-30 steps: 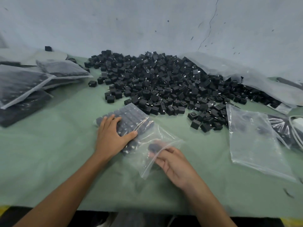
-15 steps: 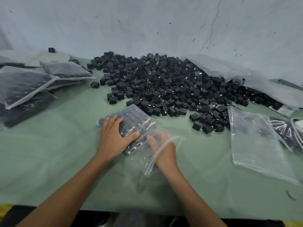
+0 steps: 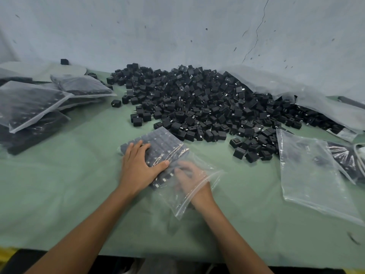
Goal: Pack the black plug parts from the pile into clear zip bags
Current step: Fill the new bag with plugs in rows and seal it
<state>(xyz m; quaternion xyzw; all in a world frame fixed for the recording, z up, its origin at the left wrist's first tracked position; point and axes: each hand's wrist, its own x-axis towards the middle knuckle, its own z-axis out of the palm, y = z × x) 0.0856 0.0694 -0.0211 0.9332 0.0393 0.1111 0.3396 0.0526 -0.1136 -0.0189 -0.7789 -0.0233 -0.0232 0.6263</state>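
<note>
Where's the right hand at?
Head view, centre: the right hand is inside the open mouth of the clear zip bag, just right of the left hand pressing flat on the bagged plug parts.

Wall pale grey-blue, scuffed and speckled — thin crack upper right. Table under dull green cloth; even light.

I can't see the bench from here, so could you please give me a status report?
Left hand flat on the zip bag. Right hand inside it, grip unclear. Pile behind, nothing blocking.
</note>
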